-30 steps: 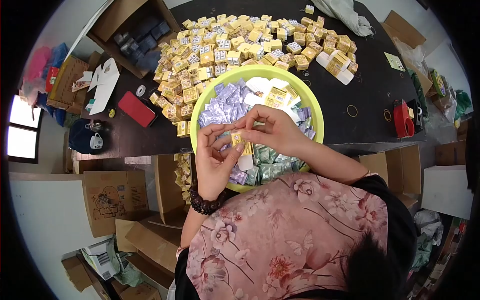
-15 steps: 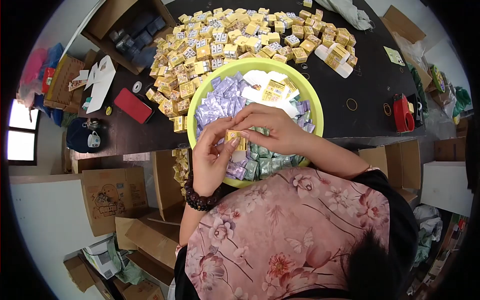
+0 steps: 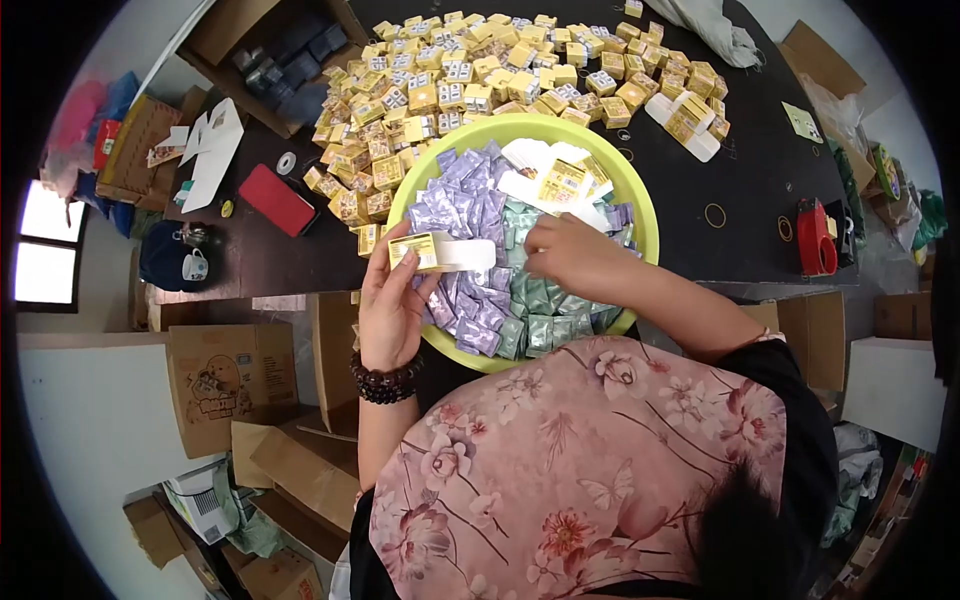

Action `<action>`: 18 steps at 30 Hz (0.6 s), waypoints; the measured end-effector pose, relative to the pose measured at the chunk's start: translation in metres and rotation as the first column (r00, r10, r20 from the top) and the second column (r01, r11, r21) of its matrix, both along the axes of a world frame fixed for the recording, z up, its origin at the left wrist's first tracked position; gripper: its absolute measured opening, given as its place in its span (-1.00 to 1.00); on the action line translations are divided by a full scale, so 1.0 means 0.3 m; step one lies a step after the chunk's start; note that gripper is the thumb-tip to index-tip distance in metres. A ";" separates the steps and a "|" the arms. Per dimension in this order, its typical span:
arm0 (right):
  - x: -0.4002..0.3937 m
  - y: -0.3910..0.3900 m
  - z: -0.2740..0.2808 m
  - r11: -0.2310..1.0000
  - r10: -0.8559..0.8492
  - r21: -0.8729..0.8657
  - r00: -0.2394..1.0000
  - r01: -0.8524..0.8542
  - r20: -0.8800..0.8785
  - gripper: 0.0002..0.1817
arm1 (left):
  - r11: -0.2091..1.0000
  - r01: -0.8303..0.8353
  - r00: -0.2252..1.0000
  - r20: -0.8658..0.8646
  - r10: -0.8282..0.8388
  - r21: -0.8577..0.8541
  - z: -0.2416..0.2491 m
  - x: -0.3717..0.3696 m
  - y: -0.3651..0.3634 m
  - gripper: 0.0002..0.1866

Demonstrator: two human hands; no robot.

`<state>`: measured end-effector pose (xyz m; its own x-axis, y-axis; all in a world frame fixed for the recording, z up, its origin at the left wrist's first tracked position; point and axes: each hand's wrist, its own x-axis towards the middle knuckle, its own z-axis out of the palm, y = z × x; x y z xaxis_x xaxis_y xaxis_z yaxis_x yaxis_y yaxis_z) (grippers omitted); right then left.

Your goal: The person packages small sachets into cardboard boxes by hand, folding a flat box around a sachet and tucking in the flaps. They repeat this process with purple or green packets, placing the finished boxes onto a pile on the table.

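Observation:
My left hand (image 3: 388,315) grips a small yellow box (image 3: 412,252) over the left side of a lime-green basin (image 3: 648,215). The box's white end flap (image 3: 468,256) sticks out to the right. Over the middle of the basin is my right hand (image 3: 582,262), its fingers curled together just above the green sachets (image 3: 543,330); whatever they may pinch is hidden. Purple sachets (image 3: 450,208) fill the basin's left part. Flattened yellow-and-white cartons (image 3: 563,182) lie on the sachets at the back right.
Behind the basin, many small yellow boxes (image 3: 420,100) are heaped on the dark table (image 3: 740,170). A red case (image 3: 275,205) and a tape roll (image 3: 286,163) lie left, a red tape dispenser (image 3: 817,240) right. Cardboard boxes (image 3: 225,385) stand around the table.
My hands have parted. The left has moved left with the box, whose white flap now shows extended. My right hand has left the box and moved right, over the green sachets.

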<state>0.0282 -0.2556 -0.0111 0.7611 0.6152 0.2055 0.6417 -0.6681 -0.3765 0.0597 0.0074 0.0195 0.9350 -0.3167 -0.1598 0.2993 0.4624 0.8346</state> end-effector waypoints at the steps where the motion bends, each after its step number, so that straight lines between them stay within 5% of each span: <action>1: 0.002 -0.015 0.025 0.999 -0.040 -0.031 0.999 0.039 -0.017 -0.90 | 0.999 -0.032 0.999 0.005 0.032 0.023 -0.001 -0.002 -0.003 -0.63; 4: 0.008 -0.016 0.109 0.997 -0.079 0.016 0.995 0.078 0.061 -0.93 | 0.994 -0.082 0.996 0.031 0.080 0.066 -0.013 -0.009 -0.017 -0.66; 6: -0.016 0.040 0.178 0.787 -0.238 0.560 0.965 0.260 -0.115 -0.89 | 0.992 -0.064 0.997 0.044 0.060 0.107 -0.023 -0.019 -0.037 -0.66; 7: -0.011 0.076 0.175 0.739 -0.354 0.606 0.935 0.293 -0.020 -0.86 | 0.998 -0.029 0.999 0.021 0.027 0.064 0.002 -0.032 -0.060 -0.67; 12: 0.003 0.155 0.119 0.830 -0.354 0.505 0.924 0.238 0.146 -0.80 | 0.988 0.074 0.996 0.055 -0.068 -0.136 -0.025 -0.070 -0.104 -0.68; 18: -0.013 0.162 0.180 0.830 -0.251 0.528 0.966 0.179 0.067 -0.71 | 0.933 0.058 0.998 -0.009 -0.065 -0.356 -0.057 -0.067 -0.089 -0.70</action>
